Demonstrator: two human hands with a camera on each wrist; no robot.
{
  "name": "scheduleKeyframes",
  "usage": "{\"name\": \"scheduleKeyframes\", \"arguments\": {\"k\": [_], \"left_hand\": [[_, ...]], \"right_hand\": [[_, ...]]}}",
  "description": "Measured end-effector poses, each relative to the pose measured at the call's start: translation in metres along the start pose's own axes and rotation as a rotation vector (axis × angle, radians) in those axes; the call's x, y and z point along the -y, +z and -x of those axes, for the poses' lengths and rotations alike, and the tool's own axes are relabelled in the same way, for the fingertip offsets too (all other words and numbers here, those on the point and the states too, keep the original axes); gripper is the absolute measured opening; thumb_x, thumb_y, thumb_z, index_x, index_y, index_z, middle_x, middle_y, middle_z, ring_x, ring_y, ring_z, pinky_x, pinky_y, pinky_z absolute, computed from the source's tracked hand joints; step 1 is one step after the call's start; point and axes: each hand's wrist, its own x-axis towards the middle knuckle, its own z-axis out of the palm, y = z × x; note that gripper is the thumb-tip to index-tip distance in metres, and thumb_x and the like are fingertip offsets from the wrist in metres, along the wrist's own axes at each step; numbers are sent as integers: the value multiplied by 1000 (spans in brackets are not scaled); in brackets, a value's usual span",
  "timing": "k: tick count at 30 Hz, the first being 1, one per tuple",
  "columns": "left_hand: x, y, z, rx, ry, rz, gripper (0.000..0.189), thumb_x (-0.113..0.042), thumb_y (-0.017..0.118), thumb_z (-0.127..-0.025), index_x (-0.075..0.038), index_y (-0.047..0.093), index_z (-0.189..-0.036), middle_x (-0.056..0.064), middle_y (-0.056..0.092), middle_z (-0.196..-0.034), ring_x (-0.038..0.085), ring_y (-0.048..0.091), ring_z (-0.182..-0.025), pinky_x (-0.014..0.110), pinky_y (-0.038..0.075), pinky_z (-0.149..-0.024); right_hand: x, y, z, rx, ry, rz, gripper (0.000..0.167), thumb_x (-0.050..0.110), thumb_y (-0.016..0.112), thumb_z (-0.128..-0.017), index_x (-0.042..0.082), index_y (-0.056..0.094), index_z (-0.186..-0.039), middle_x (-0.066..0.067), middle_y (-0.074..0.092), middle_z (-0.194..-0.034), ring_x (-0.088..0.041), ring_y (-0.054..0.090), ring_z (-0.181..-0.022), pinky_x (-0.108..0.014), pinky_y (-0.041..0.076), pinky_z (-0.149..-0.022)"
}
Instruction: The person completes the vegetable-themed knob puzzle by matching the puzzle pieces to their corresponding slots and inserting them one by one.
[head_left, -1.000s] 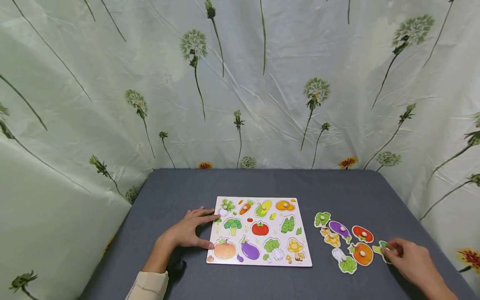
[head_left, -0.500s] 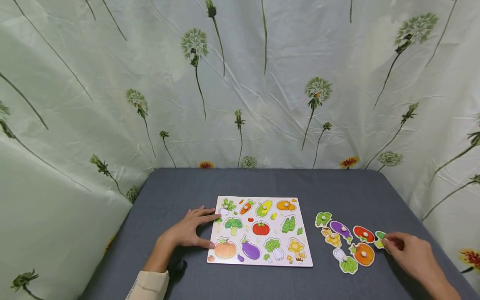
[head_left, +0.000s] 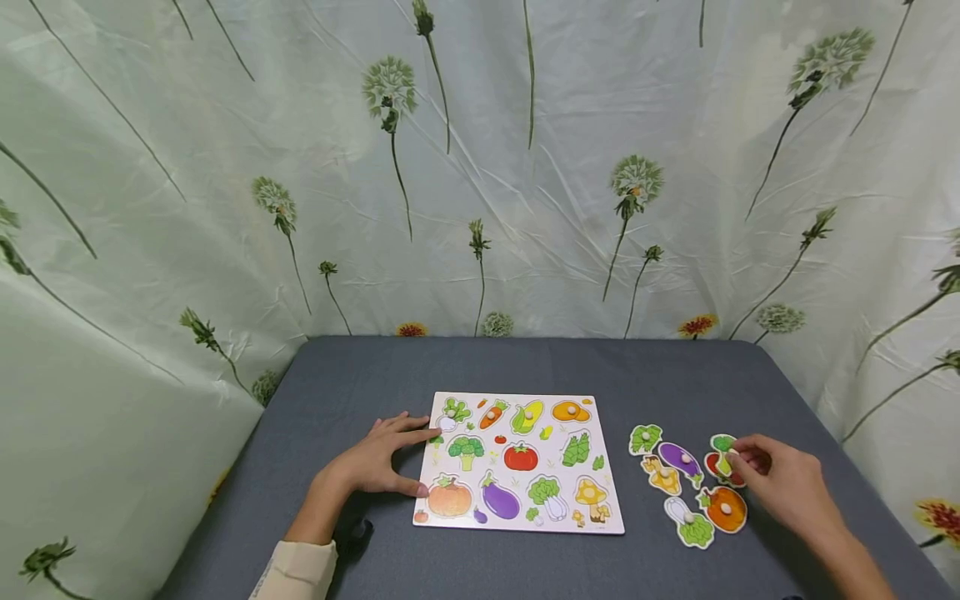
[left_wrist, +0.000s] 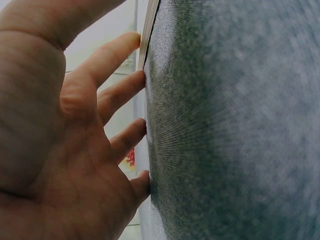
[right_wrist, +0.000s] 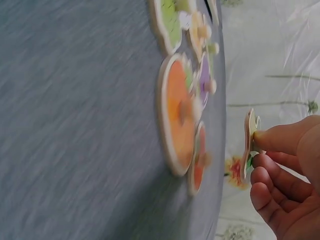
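Note:
My right hand (head_left: 783, 479) pinches a broccoli puzzle piece (head_left: 723, 445) by its knob, lifted above the tomato piece (head_left: 714, 467), which it partly covers. In the right wrist view the broccoli piece (right_wrist: 247, 142) is seen edge-on, off the table. My left hand (head_left: 375, 457) lies at the left edge of the white vegetable puzzle board (head_left: 491, 483), its thumb and a finger touching that edge with the fingers spread. Knobbed pieces sit in the board's top row, among them a carrot (head_left: 492, 414) and corn (head_left: 527, 417). The lower two rows show printed pictures without knobs.
Loose pieces lie right of the board: a leafy green piece (head_left: 645, 439), an eggplant (head_left: 679, 460), a mushroom (head_left: 662, 477), a pumpkin (head_left: 723, 509) and a bok choy (head_left: 690, 523). The grey table (head_left: 525, 362) ends at a flower-patterned curtain (head_left: 555, 208).
My right hand has lifted the broccoli piece off the table and carried it left and slightly away from me, over the tomato piece. My left hand and the board stay put.

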Motion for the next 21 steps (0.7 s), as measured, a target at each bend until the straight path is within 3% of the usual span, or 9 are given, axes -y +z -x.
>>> {"name": "scheduleKeyframes", "arguments": {"k": [14,21], "left_hand": [[0,-2,2,0,14,4,91,-58,85,-74,-27,52,-153,10,38,-165,46,19,-157,74,7,-122],[1,-2,2,-2,28,9,91,-58,85,-75,-26,52,-153,10,38,-165,46,19,-157,75,7,-121]], "right_hand": [[41,17,-23,-9,-115,-99,13,14,81,-89,9,78,-101,1,71,-84,3,50,-64,-22,43,-54],[63,28,-32,-27,-145,-144,13,13,81,-89,10,76,-100,3,70,-81,1,51,-64,-22,45,-55]]}}
